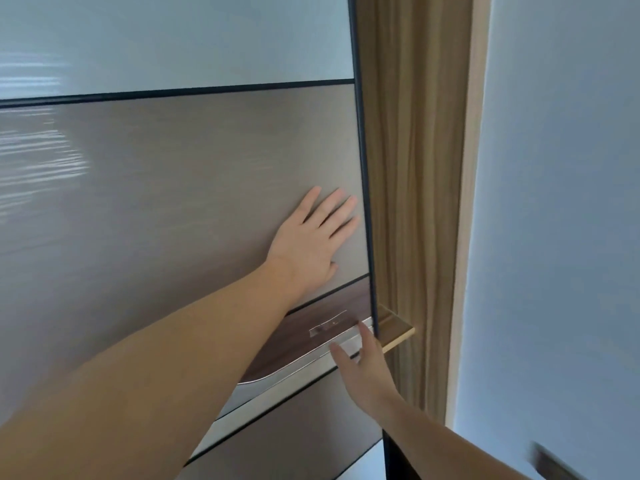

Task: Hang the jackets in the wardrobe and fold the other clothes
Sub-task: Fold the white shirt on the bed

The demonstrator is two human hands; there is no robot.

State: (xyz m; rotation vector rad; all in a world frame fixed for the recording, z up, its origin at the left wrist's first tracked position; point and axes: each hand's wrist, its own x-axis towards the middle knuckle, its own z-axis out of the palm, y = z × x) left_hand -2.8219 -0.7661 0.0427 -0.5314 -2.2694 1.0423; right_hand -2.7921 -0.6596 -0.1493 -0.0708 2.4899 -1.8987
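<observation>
Wardrobe door [180,188], two hands in contact.
Left hand [308,242] is pressing flat, fingers straight; right hand [365,363] is touching the door's edge, fingers relaxed.

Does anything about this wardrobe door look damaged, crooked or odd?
Nothing stands out. The left hand lies flat on the sliding door; the right hand reaches to its edge by the metal handle strip. The tilted lines come from the angled, wide camera view, and the door's panels look intact.
</observation>
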